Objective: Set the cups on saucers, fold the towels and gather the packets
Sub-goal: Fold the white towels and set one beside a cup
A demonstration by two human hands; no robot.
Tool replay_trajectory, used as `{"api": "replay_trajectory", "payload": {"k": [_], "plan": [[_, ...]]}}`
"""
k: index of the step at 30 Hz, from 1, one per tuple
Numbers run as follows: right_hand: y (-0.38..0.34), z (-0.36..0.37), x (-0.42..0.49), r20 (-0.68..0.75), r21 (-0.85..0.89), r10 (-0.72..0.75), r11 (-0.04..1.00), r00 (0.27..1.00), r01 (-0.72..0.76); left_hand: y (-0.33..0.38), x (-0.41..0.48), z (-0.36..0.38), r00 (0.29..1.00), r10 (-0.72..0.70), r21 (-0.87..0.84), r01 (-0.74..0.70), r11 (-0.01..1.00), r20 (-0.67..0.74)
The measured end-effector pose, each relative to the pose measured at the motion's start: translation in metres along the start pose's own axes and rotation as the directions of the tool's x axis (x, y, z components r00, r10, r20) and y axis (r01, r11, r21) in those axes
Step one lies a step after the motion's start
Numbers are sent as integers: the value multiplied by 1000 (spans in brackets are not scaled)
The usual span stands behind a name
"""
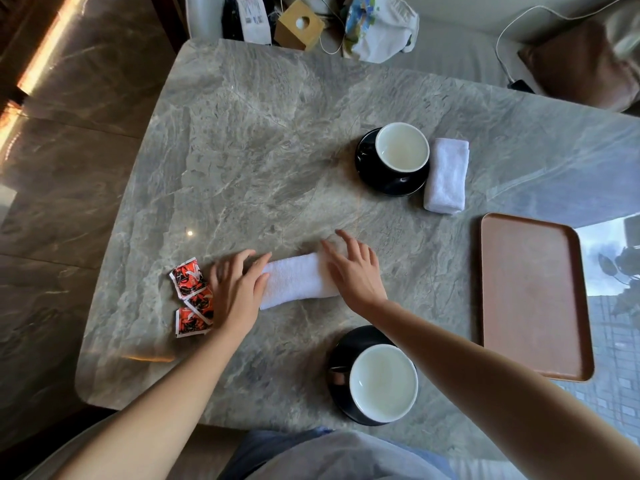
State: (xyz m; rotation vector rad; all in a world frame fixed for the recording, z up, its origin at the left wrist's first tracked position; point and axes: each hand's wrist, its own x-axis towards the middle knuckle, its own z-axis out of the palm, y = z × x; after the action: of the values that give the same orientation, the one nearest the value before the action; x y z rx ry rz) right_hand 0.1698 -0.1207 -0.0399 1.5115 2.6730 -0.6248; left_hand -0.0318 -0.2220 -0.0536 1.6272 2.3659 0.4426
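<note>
We see the near towel [298, 280] lying folded into a long white strip on the grey marble bench [277, 133], running left to right, with one of our grips at each end. The left grip [235, 289] rests flat at the towel's left end, fingers straight and close together, pointing away from us and a little rightward, and its finger side touches the cloth. The right grip [353, 268] covers the towel's right end with the fingers spread and straight and the palm down on the cloth. Neither grip pinches or curls around the towel, and the middle of the strip lies bare between them.

Just left of the left grip lie the packets [190, 296], three red, black and white sachets in a loose, overlapping cluster. The nearest ones are right against the back of that grip.

Close to us, under the right forearm, the near cup [382, 381] stands upright on the near saucer [339, 344], white inside and black outside, on a black saucer. Across the bench the far cup [401, 147] sits on the far saucer [367, 157] in the same way. The far towel [446, 174], folded into a short white bundle, lies just beside that saucer on its right, touching or nearly touching its rim.

A brown tray [533, 299] lies on the right of the bench, well apart from both grips.
</note>
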Motion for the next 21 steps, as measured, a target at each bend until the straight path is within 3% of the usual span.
{"api": "replay_trajectory", "payload": {"k": [2,4,6,8,10,12,16,21], "plan": [[-1,-12,-2,-127,90,-31,995,991,43,1,-3,-6,997,-7,-157,-5,988,-77],[2,-22,-6,-195,35,-190,979,962,200,-2,-10,-13,983,21,-312,-78,947,-184],[7,-26,-12,-111,-83,-362,931,925,355,-4,-19,-18,972,130,-299,-185,936,-196],[11,-22,-16,59,-172,-417,891,907,421,-1,-27,-17,956,288,-157,-293,943,-54],[14,-14,-16,233,-239,-376,872,897,428,5,-33,-13,924,365,38,-371,928,111],[16,-9,-13,306,-278,-338,862,890,423,10,-31,-11,920,337,155,-369,916,199],[15,-16,-4,320,-169,-327,904,889,393,5,-19,-12,936,297,21,-306,952,186],[13,-36,-7,161,77,-335,942,928,327,2,-18,-27,954,279,-148,-262,954,112]]}}
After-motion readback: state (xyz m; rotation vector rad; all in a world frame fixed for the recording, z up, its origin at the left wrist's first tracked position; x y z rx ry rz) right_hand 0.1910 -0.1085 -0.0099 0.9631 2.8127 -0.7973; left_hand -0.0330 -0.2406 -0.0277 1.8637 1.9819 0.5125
